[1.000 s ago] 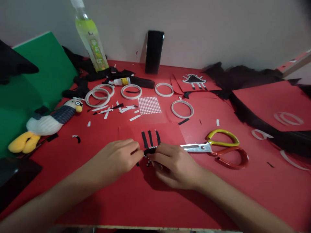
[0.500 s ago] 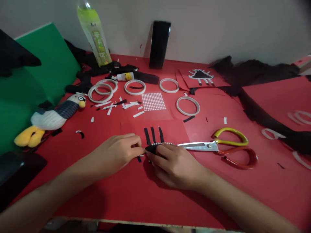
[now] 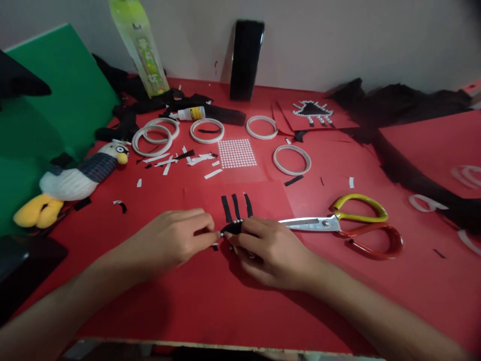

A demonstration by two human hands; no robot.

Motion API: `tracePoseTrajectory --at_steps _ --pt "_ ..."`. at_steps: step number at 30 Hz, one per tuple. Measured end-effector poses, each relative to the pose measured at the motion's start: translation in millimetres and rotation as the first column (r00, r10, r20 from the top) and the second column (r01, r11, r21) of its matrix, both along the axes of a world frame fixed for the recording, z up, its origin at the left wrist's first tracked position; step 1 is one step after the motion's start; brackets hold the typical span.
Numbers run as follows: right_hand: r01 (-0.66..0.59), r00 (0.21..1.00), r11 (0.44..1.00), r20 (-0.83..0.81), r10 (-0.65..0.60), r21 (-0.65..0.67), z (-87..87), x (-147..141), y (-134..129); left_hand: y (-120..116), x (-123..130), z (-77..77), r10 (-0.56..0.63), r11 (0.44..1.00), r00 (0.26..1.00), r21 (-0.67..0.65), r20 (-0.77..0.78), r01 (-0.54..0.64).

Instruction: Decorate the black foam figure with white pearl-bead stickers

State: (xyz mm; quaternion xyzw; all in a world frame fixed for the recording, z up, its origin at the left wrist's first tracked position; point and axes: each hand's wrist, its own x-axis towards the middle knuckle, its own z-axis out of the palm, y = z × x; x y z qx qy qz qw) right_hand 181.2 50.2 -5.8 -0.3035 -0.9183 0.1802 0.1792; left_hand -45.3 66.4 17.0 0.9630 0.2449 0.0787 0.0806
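Fingertips point(image 3: 215, 234) of my left hand point(image 3: 182, 238) are pressing together beside the black cutout point(image 3: 232, 229); my right hand point(image 3: 272, 250) is partly covering it, grip unclear.

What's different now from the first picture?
The view tipped down, so the bottle sits higher and its cap is out of sight. The right hand's fingertips shifted slightly left over the black beaded shape. I see nothing let go: the left hand is still at the shape's left end. The scissors and phone stayed put.
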Motion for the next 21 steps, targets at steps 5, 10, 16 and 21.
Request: tracePoseTrajectory --at_steps 5,10,16,21 --pt "0.01 1.0 0.999 -0.016 -0.011 -0.04 -0.1 1 1 -5 1 0.6 -0.043 0.986 0.997 0.16 -0.057 0.051" --pt "0.035 0.999 0.999 -0.02 -0.035 -0.017 -2.0 0 0 -11 5 3.8 -0.071 0.938 0.994 0.334 -0.078 0.094" --pt "0.028 0.999 1.0 -0.016 -0.029 -0.007 -2.4 0 1 -10 2 1.9 -0.063 0.955 0.994 0.284 -0.091 0.087" --pt "0.009 1.0 1.0 -0.026 -0.009 0.024 -4.6 0 0 -6 -6 0.8 -0.025 0.993 0.998 0.112 -0.066 0.032"
